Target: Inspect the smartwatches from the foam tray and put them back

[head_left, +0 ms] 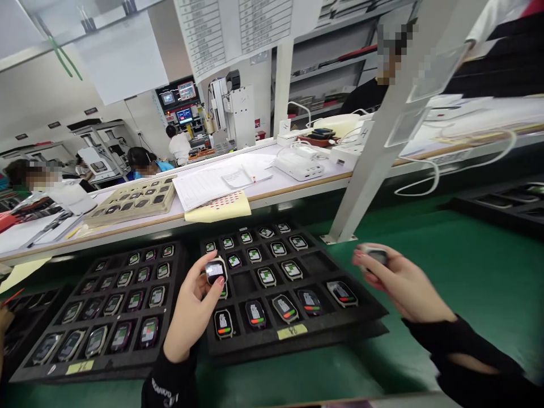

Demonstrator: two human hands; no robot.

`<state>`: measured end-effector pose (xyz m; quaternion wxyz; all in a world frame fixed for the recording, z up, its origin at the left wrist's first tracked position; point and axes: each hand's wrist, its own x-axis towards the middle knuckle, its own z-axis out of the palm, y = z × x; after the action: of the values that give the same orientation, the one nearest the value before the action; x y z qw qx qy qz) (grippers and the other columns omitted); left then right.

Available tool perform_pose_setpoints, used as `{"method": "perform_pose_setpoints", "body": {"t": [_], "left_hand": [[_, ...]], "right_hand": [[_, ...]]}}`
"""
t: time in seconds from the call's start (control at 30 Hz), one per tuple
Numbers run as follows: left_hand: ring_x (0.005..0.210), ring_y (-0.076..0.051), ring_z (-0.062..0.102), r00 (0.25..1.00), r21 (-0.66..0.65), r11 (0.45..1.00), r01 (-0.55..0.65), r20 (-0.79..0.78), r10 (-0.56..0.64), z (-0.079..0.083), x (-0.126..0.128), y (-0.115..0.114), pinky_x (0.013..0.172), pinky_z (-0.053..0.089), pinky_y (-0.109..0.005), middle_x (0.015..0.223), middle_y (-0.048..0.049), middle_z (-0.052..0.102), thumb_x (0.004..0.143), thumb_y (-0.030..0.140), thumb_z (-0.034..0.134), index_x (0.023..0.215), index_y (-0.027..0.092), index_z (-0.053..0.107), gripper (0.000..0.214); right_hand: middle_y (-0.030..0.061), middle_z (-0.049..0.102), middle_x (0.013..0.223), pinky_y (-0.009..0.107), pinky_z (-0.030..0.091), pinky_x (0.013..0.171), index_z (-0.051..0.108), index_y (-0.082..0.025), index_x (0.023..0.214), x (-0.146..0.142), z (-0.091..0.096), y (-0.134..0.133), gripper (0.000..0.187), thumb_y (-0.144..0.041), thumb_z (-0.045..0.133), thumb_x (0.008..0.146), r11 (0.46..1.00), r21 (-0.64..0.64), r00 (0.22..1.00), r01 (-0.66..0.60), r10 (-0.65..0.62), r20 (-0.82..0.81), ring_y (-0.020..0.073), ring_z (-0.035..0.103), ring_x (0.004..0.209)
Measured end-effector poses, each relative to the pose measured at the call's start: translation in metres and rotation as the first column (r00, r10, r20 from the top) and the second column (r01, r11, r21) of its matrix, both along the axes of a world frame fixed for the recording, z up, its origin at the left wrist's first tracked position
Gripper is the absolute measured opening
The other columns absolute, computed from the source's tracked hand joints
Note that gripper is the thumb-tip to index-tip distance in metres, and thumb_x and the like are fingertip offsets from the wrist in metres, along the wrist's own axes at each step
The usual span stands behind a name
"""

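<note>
Lit watch (216, 272) is pinched in left grip (191, 317) over left side of middle tray (335, 327), blurred watch-like piece (379, 255) clasped in right grip (410, 286), right of tray.

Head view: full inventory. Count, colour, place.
Bench: 1, green, foreground
Trays: at least 4, black, on bench
Tray watches: dozens, dark-faced, in slots
Labels: 2, yellow, tray fronts
Shelf: 1, white, behind trays
Shelf tray: 1, beige, left
Papers: several, white, on shelf and hanging above
Dotted sheet: 1, yellow and red, shelf edge
Ported device: 1, white, on shelf
Cables: several, white, right
Post: 1, pale grey, right
Machines: several, whitish, background
People: several, partly hidden, background
Lit watch: 1, dark-faced, left of centre
Blurred piece: 1, greyish, right
Sleeves: 2, black, forearms
Left hand: 1, holding lit watch
Right hand: 1, holding blurred piece
</note>
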<state>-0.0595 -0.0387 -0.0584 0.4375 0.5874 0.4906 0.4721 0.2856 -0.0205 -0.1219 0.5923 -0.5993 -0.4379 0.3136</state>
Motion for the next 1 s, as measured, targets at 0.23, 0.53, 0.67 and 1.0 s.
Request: {"method": "perform_pose_setpoints", "body": {"t": [0.23, 0.53, 0.67, 1.0], "left_hand": [[0.108, -0.023, 0.061, 0.998, 0.152, 0.988, 0.031, 0.053, -0.039, 0.037, 0.049, 0.014, 0.087, 0.053, -0.03, 0.127, -0.0076, 0.062, 0.088, 0.038, 0.064, 0.139, 0.027, 0.051, 0.053], [0.102, -0.024, 0.064, 0.999, 0.147, 0.988, -0.037, 0.031, 0.033, 0.023, 0.078, 0.027, 0.089, 0.054, -0.035, 0.124, -0.0103, 0.064, 0.09, 0.037, 0.06, 0.139, 0.027, 0.051, 0.05], [0.103, -0.023, 0.063, 0.999, 0.114, 0.993, -0.043, -0.012, 0.045, 0.02, 0.085, 0.029, 0.092, 0.052, -0.035, 0.133, -0.0071, 0.059, 0.092, 0.039, 0.057, 0.139, 0.032, 0.051, 0.048], [0.082, -0.018, 0.061, 0.994, 0.075, 0.992, -0.106, -0.013, 0.107, 0.019, 0.093, 0.039, 0.078, 0.054, -0.029, 0.101, -0.0065, 0.067, 0.091, 0.049, 0.056, 0.132, 0.03, 0.06, 0.045]], "right_hand": [[0.014, 0.065, 0.109, 0.022, 0.039, 0.045, 0.058, -0.017, 0.123, -0.069, 0.07, 0.034, 0.051, -0.046, 0.071, 0.083, 0.741, 0.174, 0.666, -0.648, 0.663, -0.343, 0.0162, 0.055, 0.066], [0.0013, 0.057, 0.07, 0.023, 0.04, 0.048, 0.051, -0.017, 0.132, -0.092, 0.077, 0.047, 0.057, -0.046, 0.069, 0.087, 0.652, 0.208, 0.612, -0.729, 0.757, -0.229, 0.0155, 0.051, 0.06], [-0.0002, 0.054, 0.07, 0.024, 0.042, 0.051, 0.057, -0.018, 0.123, -0.086, 0.075, 0.053, 0.052, -0.051, 0.071, 0.085, 0.703, 0.186, 0.673, -0.686, 0.711, -0.204, 0.0151, 0.051, 0.061], [0.0026, 0.058, 0.073, 0.022, 0.038, 0.044, 0.059, -0.017, 0.121, -0.082, 0.066, 0.064, 0.059, -0.067, 0.056, 0.091, 0.736, 0.181, 0.683, -0.652, 0.675, -0.28, 0.0127, 0.046, 0.053]]}}
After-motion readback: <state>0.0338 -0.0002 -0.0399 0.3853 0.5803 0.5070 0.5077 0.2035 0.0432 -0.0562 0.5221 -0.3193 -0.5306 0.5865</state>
